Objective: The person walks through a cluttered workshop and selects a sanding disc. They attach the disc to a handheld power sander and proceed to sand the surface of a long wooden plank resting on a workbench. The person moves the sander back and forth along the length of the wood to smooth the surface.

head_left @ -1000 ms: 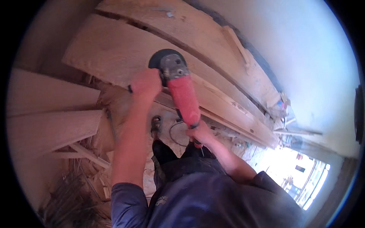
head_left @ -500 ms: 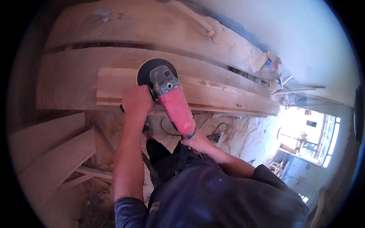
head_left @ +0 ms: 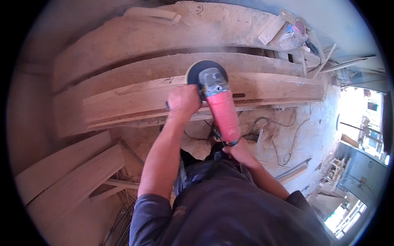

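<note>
A red and grey disc sander (head_left: 223, 117) with a round dark pad (head_left: 207, 67) lies over a long wooden board (head_left: 139, 96). Its pad rests on or just above the wood; which of the two I cannot tell. My left hand (head_left: 184, 100) is closed round the side handle by the sander's head. At the tail end, my right hand (head_left: 241, 152) grips the red body, its fingers partly hidden. A dark slot (head_left: 239, 95) shows in the board to the right of the tool.
A dusty plank bench (head_left: 123, 71) carries the board. Wood offcuts (head_left: 152, 16) and a plastic bag (head_left: 292, 39) lie along its far side. Large boards (head_left: 78, 168) lean at the left. Cables (head_left: 273, 123) trail on the dusty floor below the bench.
Both hands and the sander have moved to the right along the board. The whole view has also shifted and turned, showing more of the floor and the right side.
</note>
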### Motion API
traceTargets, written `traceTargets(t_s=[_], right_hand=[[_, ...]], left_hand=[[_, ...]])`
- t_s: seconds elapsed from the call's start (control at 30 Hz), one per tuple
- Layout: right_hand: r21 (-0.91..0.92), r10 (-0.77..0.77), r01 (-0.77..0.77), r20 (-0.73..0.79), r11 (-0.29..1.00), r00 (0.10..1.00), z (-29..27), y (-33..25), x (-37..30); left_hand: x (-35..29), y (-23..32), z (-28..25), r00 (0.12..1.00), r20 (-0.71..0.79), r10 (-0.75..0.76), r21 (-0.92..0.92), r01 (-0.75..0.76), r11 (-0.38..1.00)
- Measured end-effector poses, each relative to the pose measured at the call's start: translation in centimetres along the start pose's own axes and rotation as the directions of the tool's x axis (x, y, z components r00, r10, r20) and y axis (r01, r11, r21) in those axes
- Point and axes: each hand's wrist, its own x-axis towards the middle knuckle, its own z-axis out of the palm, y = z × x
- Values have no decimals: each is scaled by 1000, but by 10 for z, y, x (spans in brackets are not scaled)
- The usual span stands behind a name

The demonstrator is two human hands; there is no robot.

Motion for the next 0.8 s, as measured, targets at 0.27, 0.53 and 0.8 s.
traceTargets(t_s=[0.27, 0.53, 0.8], right_hand=[[250, 7, 9, -65, 968, 998, -79, 60, 11], [138, -39, 42, -21, 990, 999, -54, 42, 15], [3, -176, 177, 57, 984, 983, 44, -17, 30]], left_hand=[[32, 112, 22, 992, 94, 88, -33, -86, 996], [29, 74, 8, 998, 53, 18, 29, -20, 999], [0, -55, -28, 991, -4, -131, -38, 130, 991]])
